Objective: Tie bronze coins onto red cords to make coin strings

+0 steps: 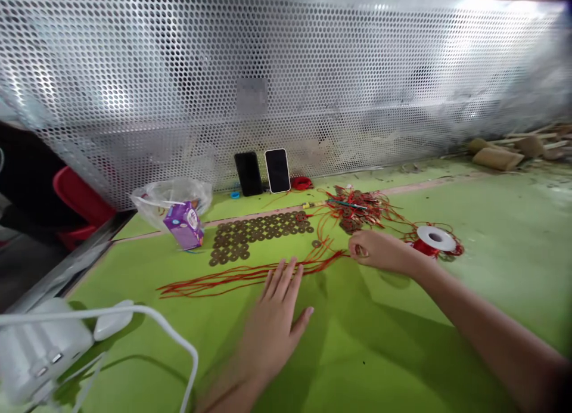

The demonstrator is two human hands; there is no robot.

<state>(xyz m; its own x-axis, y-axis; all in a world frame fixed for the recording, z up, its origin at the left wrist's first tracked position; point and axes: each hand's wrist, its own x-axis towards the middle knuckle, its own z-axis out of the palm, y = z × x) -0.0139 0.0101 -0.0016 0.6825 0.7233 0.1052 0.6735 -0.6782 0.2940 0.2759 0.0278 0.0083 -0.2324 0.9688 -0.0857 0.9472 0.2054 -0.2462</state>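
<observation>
My left hand [277, 309] lies flat and open on the green table [491, 234], fingertips touching a bundle of red cords [223, 280] stretched across it. My right hand [378, 250] is curled with fingers pinched at the right end of those cords, near a single loose coin [317, 244]. Behind the cords, several brown holed coins [250, 234] lie in rows. A tangled heap of strung coins and red cord [357, 209] sits behind my right hand. A white spool of red cord [435, 239] stands just right of that hand.
A perforated metal screen [286, 79] walls the back. Two phones [263, 171] lean on it. A plastic bag with a purple carton [184, 222] sits left; a white device with cable [40, 347] is front left. Cardboard tubes [496, 157] lie far right.
</observation>
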